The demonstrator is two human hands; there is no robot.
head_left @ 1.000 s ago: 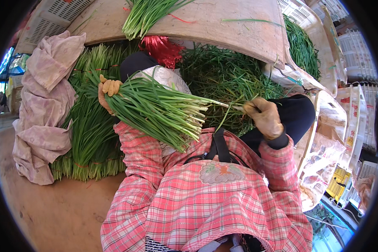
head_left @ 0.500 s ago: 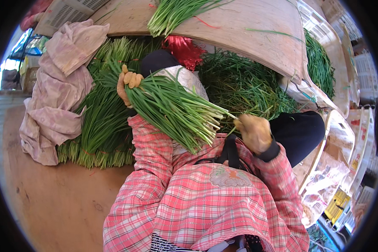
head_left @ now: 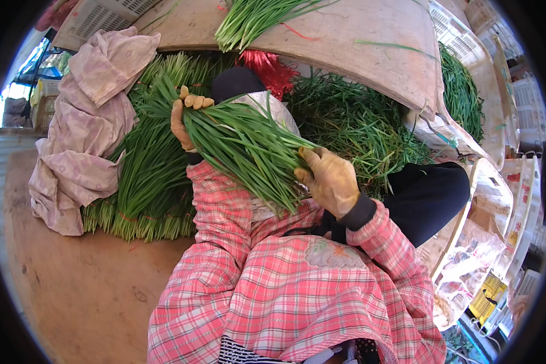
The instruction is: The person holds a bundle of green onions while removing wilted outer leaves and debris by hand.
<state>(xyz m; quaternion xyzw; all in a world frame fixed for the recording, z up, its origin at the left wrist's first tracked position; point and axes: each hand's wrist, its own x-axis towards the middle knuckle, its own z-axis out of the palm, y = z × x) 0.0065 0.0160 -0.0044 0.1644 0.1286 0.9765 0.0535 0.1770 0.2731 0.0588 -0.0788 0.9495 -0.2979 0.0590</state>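
Observation:
A loose bunch of garlic chives (head_left: 242, 148) lies slantwise across my lap, leafy tips to the upper left and cut stems to the right. My gloved left hand (head_left: 187, 116) is closed round the leafy part, thumb on one side and fingers over the top. At the stem end my gloved right hand (head_left: 330, 179) is closed, thumb and fingers on the pale stalk ends and hiding many of them. Left of my left hand, tied bundles of chives (head_left: 145, 176) lie stacked, stems toward me at the near edge.
A heap of loose chives (head_left: 364, 133) lies beyond my right hand. More chives (head_left: 255, 18) rest on the wooden board (head_left: 370, 54) across the far side. Red ties (head_left: 267, 73) hang under its edge. A pinkish cloth (head_left: 97, 121) covers the left side; plastic crates (head_left: 473, 242) stand at right.
My right hand has moved left and away from me, from beside the stem ends onto them. The left hand keeps its hold on the bunch, almost in place.

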